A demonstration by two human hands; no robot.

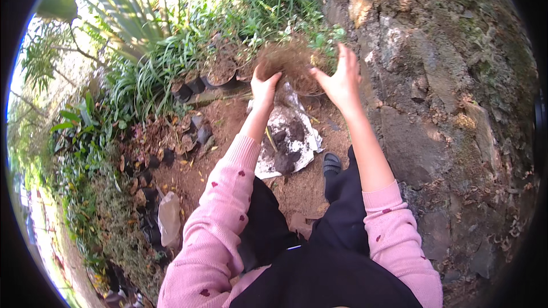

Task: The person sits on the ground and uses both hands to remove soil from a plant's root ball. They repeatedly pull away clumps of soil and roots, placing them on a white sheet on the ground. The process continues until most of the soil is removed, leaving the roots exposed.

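A brown fibrous clump [289,62], blurred by motion, is between my two hands over the far end of a white plastic sheet. My left hand [264,89] grips the clump's left side, its thumb towards me and its fingers partly hidden. On the other side my right hand [344,79] is spread, thumb and fingers apart, with its thumb tip close to the clump. Below them the white plastic sheet [311,150] lies on the ground, smeared with dark soil. Dark soil lumps [284,161] rest on it, and a thin yellowish stalk [271,139] lies across it.
A rough rock wall [428,94] rises close on my right. Black plant pots [222,79] line the bed ahead, below strappy green plants [158,68]. Leaf litter and dark stones [204,133] lie to the left, near a pale plastic bag [169,220]. My sandalled foot [332,164] is beside the sheet.
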